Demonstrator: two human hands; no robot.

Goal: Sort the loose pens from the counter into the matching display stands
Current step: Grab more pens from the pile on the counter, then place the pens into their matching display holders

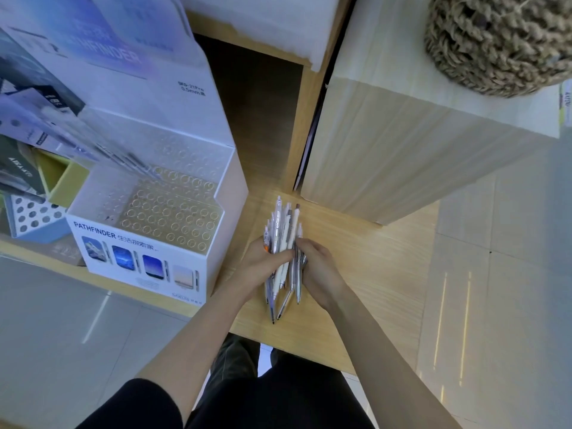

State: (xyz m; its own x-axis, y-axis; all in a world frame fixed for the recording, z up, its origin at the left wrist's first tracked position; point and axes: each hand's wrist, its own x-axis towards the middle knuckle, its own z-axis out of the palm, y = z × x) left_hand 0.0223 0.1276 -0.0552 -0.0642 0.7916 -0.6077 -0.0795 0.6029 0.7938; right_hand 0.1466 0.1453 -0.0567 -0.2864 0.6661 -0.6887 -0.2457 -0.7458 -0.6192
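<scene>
Blue card punched with round holes forms the small stand (31, 218) at the far left edge, with a yellow-green box (65, 181) just behind it. Beside these sits the white display stand (145, 264) printed PATHFINDER. Its clear insert (173, 212) is a grid of rings, and nearly all that can be seen are unfilled.

Just to its right, over the wooden counter (371, 274), the person's left hand (263, 261) curls its fingers round a bundle of pens (289, 239). The barrels are mostly white or translucent, with the writing tips pointing back toward the person. The right hand (318, 267) closes on the same bundle from the other side, fingers wrapped against the barrels. Further right stands a pale wood-grain cabinet (402, 144), and on top of it a woven basket (501, 41).

The step in hand looks like gathering and squaring up the loose pens; none of this bundle is sorted yet. The next move probably calls for one hand to hold the bundle. The other would pick out a single pen, check its type against the stands, and lower it upright into a free ring.
</scene>
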